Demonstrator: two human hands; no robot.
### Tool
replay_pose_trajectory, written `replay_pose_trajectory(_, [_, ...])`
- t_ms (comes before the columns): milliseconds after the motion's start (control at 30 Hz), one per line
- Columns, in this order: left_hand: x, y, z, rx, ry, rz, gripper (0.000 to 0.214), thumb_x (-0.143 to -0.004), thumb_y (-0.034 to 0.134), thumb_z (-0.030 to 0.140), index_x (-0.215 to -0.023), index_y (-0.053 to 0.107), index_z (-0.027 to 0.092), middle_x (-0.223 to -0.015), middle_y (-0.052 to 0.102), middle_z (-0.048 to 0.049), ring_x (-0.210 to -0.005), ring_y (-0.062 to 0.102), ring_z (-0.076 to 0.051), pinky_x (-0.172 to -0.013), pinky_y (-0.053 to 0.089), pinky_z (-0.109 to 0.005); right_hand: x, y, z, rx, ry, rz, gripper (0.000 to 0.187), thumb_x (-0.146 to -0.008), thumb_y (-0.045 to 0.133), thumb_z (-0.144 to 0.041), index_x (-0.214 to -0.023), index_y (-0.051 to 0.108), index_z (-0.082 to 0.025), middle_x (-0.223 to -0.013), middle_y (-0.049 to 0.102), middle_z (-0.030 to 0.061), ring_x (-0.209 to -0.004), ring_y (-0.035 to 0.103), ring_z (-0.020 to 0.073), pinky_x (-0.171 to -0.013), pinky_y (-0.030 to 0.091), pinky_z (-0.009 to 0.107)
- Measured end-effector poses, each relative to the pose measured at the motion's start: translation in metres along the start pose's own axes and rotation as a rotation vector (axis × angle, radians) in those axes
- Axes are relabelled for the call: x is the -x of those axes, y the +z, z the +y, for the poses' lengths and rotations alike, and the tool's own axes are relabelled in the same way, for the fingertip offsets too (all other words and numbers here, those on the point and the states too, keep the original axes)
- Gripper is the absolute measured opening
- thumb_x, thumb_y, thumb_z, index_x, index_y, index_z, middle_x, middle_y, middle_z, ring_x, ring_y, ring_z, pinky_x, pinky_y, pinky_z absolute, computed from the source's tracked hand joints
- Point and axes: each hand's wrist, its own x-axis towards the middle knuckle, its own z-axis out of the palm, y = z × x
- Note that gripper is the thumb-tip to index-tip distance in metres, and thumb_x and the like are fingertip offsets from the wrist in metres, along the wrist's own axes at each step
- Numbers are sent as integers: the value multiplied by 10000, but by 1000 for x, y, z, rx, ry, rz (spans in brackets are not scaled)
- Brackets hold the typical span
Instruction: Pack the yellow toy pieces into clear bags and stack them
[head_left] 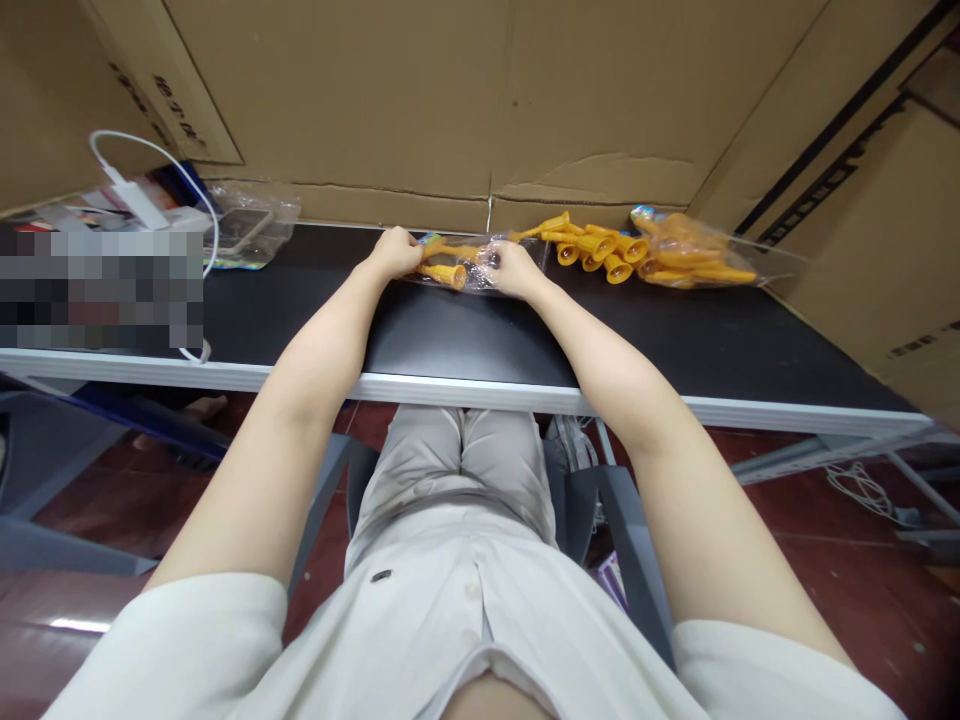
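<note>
On the black table a clear plastic bag [491, 284] lies between my hands, with yellow horn-shaped plastic pieces [450, 274] in or under its film. My left hand [397, 252] pinches the bag's left end beside a small colourful label. At the other end, my right hand [517, 268] has its fingers closed on the film; its fingertips are partly hidden. A heap of similar yellow horn-shaped pieces [600, 248] lies just right of my right hand, flared ends mostly toward me. Beyond it sits a filled clear bag [694, 250] of yellow pieces.
Cardboard walls [375, 100] rise behind the table [465, 335] and at both sides. To the left are a clear pouch with a phone [244, 228], a white charger [142, 203] with a looping cable, and a blurred-out patch. The table's pale front edge [465, 392] crosses above my lap.
</note>
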Motion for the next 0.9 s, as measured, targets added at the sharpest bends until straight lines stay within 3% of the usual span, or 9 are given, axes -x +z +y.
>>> replay_pose_trajectory(167, [-8,7,-9,67,43,-6,421,-915,608,273,-1191,854,71,-1028,825,-153,-1222,734,-415,-1136,582,-428,4,0,-9,-156,-25,-135,142,-857,839,-318,-893,766,-202,-1142,865,101,-1141,766,316,-1156,577,495])
replay_pose_trajectory(267, [-9,9,-9,63,58,-10,375,-913,603,256,-1126,854,77,-981,801,-128,-1203,734,-406,-1128,579,-425,5,3,-13,-185,-14,-141,166,-830,877,-344,-869,774,-219,-1121,877,72,-1161,771,310,-1171,578,474])
replay_pose_trajectory(367, [-6,7,-5,7,94,-19,339,-930,578,212,-1071,846,60,-990,799,-137,-1159,739,-376,-1124,561,-397,4,7,-13,-220,-9,-118,138,-790,881,-290,-862,791,-213,-1118,883,98,-1157,795,331,-1171,594,473])
replay_pose_trajectory(533, [-1,4,0,-115,150,-23,408,-968,513,138,-1158,854,19,-1141,839,-193,-1183,746,-358,-1141,555,-395,1,13,-8,-300,9,-87,101,-768,859,-220,-856,821,-187,-1036,888,97,-1083,819,328,-1143,621,472])
replay_pose_trajectory(700, [-4,6,-4,-31,247,-19,567,-949,499,122,-1426,803,77,-1506,767,-171,-1455,673,-328,-1275,472,-350,-1,16,-5,-330,-29,-88,40,-803,797,-176,-821,828,-195,-1055,889,91,-1074,817,310,-1145,617,456])
replay_pose_trajectory(900, [-2,5,-1,-56,172,-69,576,-908,544,82,-1417,813,95,-1504,772,-174,-1475,673,-335,-1278,466,-345,-5,17,-3,-372,-14,-86,150,-714,907,-219,-845,839,-190,-1013,884,65,-1091,821,306,-1131,632,431])
